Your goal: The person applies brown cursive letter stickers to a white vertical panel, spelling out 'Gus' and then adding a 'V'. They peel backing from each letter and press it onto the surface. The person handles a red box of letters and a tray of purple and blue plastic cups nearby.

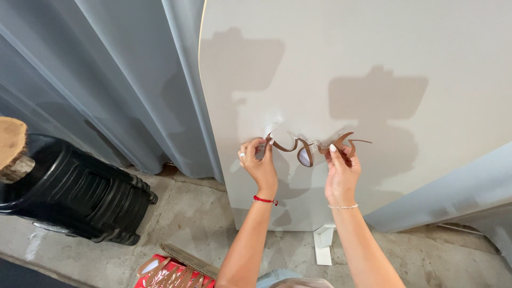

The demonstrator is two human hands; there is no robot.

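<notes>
While both hands press at it, landmark: the pale grey board [362, 69] stands upright on the concrete floor [202, 224], smooth and matt, with a rounded top-left corner and a thin yellowish edge.
Cut-out: a thin brown script-shaped piece [298, 146], all loops and curls, lies flat against the lower middle of the board; it looks like card or thin wood, which one I cannot tell.
Left hand [260, 164]: fingers closed in a pinch on the cut-out's left end against the board; a ring on one finger, a red cord bracelet at the wrist.
Right hand [341, 173]: fingers closed on the cut-out's right curl, a pale-nailed fingertip pressing it to the board; a fine bead bracelet at the wrist.
Shadows: two blocky shadows fall on the board above the hands.
Curtain [117, 80]: grey-blue fabric in long soft folds hangs left of the board, reaching the floor; more of it shows past the board's lower right corner.
Black case [80, 197]: a ribbed hard plastic case lies on the floor well left of the board, with a rough cut log end [12, 146] over its left side.
White bracket [322, 242]: a small white foot stands at the board's bottom edge, between the forearms.
Red box [170, 273]: below the board to the left, a red-edged cardboard box holds more brown cut-out pieces.
</notes>
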